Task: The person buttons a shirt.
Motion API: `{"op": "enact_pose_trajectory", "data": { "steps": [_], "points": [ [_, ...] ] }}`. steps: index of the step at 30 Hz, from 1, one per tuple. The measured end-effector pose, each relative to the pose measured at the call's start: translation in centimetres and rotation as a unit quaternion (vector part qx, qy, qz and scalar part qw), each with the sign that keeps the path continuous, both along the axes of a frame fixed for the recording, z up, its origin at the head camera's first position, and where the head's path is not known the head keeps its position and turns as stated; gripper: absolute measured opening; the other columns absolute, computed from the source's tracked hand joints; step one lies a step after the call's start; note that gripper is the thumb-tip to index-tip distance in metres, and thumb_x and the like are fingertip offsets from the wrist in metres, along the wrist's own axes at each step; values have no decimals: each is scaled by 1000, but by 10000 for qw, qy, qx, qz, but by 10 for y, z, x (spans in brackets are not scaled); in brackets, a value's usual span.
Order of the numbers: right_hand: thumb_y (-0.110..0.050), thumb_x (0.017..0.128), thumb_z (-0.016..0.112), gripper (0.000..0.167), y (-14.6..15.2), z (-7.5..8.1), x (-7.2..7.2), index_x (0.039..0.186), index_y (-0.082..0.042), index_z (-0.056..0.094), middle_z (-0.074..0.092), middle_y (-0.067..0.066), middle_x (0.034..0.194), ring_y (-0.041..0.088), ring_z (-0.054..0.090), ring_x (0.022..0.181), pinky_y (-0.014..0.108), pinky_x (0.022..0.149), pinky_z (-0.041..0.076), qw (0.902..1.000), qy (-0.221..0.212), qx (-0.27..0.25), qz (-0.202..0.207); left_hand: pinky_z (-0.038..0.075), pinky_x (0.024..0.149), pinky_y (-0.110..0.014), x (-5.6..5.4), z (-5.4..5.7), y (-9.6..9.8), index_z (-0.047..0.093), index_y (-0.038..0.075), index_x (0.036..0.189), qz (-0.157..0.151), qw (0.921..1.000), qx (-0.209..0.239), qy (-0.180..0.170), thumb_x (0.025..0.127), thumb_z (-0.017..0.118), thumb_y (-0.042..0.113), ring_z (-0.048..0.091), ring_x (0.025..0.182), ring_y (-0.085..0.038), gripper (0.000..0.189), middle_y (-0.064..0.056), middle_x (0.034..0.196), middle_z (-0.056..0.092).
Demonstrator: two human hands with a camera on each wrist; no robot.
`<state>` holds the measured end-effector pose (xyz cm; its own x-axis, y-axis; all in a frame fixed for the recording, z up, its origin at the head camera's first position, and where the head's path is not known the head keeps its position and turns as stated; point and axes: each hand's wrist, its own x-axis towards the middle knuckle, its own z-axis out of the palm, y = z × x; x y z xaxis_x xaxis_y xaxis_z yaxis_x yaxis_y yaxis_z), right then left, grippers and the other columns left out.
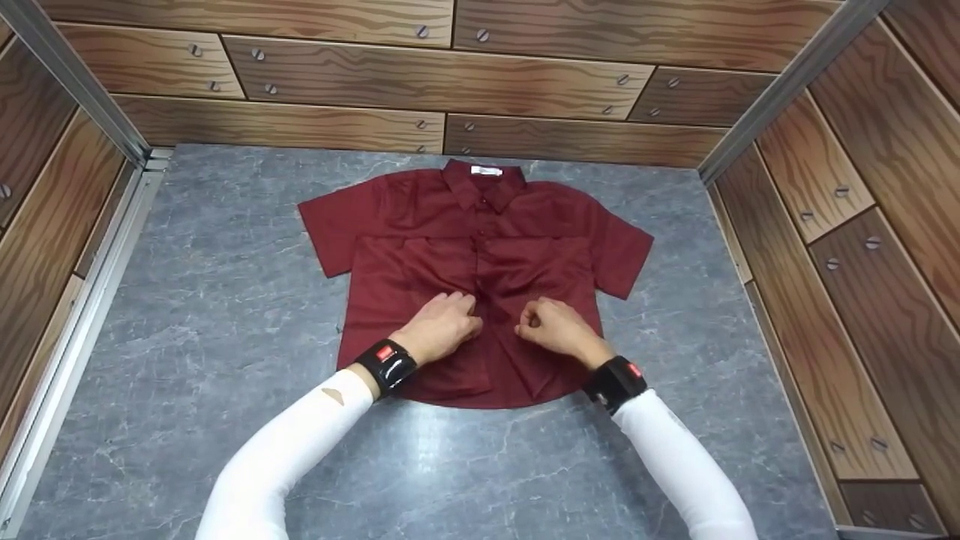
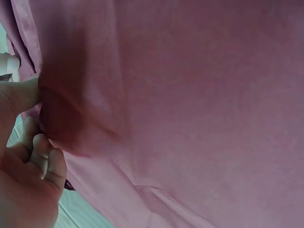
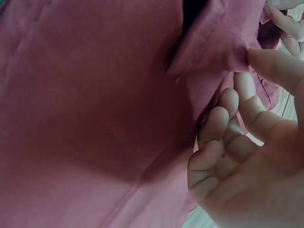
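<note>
A dark red short-sleeved shirt [image 1: 420, 262] lies front up, its collar [image 1: 457, 182] and white label [image 1: 486, 171] at the far end. Across its chest runs a straight horizontal line; I cannot tell whether it is a seam or an edge. My left hand [image 1: 441, 326] is over the lower front, just left of the button line, pinching cloth between thumb and forefinger in the left wrist view. Opposite it, my right hand [image 1: 559, 328] pinches a raised edge of the shirt [image 3: 209, 47] in the right wrist view. Creases spread from between the hands toward the curved hem.
Under the shirt is a grey marbled tabletop [image 1: 225, 300]. Wood-patterned panels [image 1: 337, 75] stand at the back and both sides, with metal strips [image 1: 97, 97] along the corners. Black bands [image 1: 388, 366] sit on both wrists, above white sleeves [image 1: 292, 442].
</note>
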<state>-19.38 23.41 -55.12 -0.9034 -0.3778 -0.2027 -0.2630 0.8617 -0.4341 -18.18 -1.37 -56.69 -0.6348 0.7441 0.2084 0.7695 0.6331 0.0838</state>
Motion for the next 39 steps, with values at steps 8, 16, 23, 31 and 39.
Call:
{"op": "enact_pose_trajectory", "data": {
  "steps": [8,16,23,31,39],
  "points": [
    [-34,85,69,20,2,2,1,74,-21,59,57,-8,73,9,53,69,27,65,42,9994,-106,-314,21,46,73,-37,1,1,-2,69,38,112,-827,9947,-481,-382,84,73,32,58,90,-22,29,2,95,62],
    [-33,86,68,19,2,0,2,75,-20,59,58,-8,72,8,54,68,27,65,43,9994,2,-319,95,44,74,-35,1,5,0,69,32,93,-1209,9900,-390,-611,81,74,29,56,91,-20,13,5,92,60],
    [-34,86,68,19,2,4,4,76,-21,59,59,-9,71,8,55,67,26,64,43,9989,-57,-454,80,41,72,-32,7,2,-1,71,31,91,-1419,9881,249,-537,83,72,30,55,88,-16,8,9,89,60],
    [-30,85,68,16,0,11,11,76,-21,58,59,-9,72,7,54,66,24,62,44,9924,-329,-1164,243,41,74,-28,18,-2,1,70,31,94,-1734,9794,459,-928,87,70,29,56,92,-10,7,13,95,62],
    [-27,88,67,11,-18,7,22,80,-22,61,61,-11,73,3,56,67,20,60,46,9786,-551,-1690,1039,45,82,-29,15,-6,-5,69,26,97,-1248,9762,736,-1612,89,62,20,59,96,-6,12,14,97,66]
  ]
}}
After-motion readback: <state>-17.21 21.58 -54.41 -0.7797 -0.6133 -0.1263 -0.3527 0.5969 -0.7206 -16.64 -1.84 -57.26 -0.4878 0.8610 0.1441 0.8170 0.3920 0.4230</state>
